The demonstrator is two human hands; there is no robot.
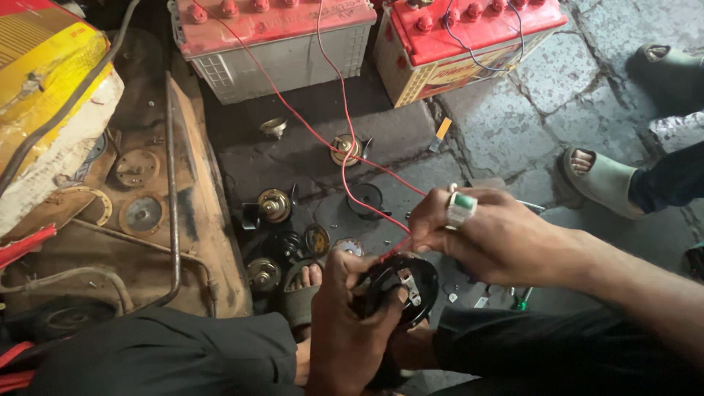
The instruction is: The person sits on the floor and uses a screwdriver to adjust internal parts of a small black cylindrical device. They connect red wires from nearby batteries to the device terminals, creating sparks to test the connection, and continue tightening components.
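Note:
My left hand (345,315) grips a round black horn body (400,286) just above my knees, fingers wrapped over its left rim. My right hand (477,231), wearing a large ring with a green stone, pinches the ends of two red wires (345,158) and presses them against the top of the horn. The wires run up across the floor to a red-topped battery (271,40) at the back. A second red-topped battery (462,44) stands beside it with a blue wire on its terminals.
Several round horn parts (275,205) lie scattered on the dark stone floor between me and the batteries. A rusty metal tray (147,220) with discs and a bent rod fills the left side, beside a yellow carton (44,88). Another person's sandalled feet (601,180) rest at right.

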